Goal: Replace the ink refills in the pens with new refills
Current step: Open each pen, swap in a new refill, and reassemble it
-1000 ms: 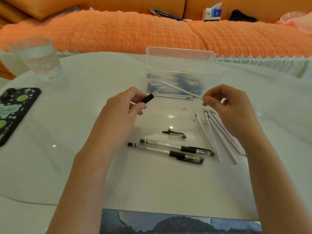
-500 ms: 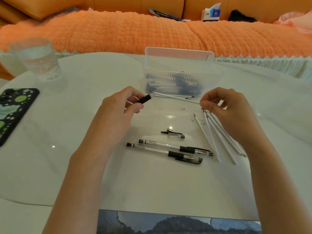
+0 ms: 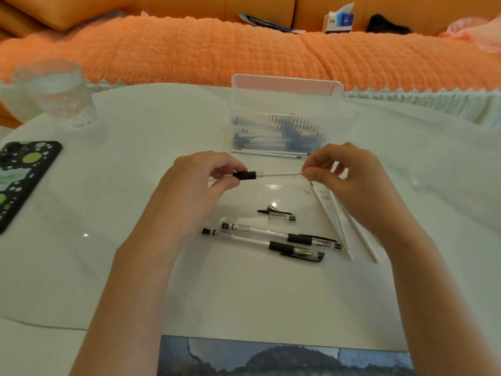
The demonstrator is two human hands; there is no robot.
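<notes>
My left hand [image 3: 200, 183] grips a clear pen barrel by its black rubber grip [image 3: 244, 175], held level above the table. My right hand [image 3: 349, 180] pinches the outer end of a white refill [image 3: 282, 174] whose other end sits in the barrel's open front. Two capped black-and-clear pens [image 3: 279, 236] lie side by side below the hands. A loose pen cap with its metal tip piece [image 3: 278, 213] lies just above them. Several white refills [image 3: 344, 226] lie fanned under my right wrist.
A clear ribbed plastic box [image 3: 282, 123] with more pens stands open behind the hands, two refills [image 3: 271, 153] lying at its foot. A glass of water [image 3: 61, 93] and a phone in a spotted case [image 3: 19, 180] sit at the left. An orange sofa lies beyond the table.
The refill was tilted with its tip clear of the barrel; now it lies level and its end is inside the barrel. My right hand has moved left, closer to my left hand.
</notes>
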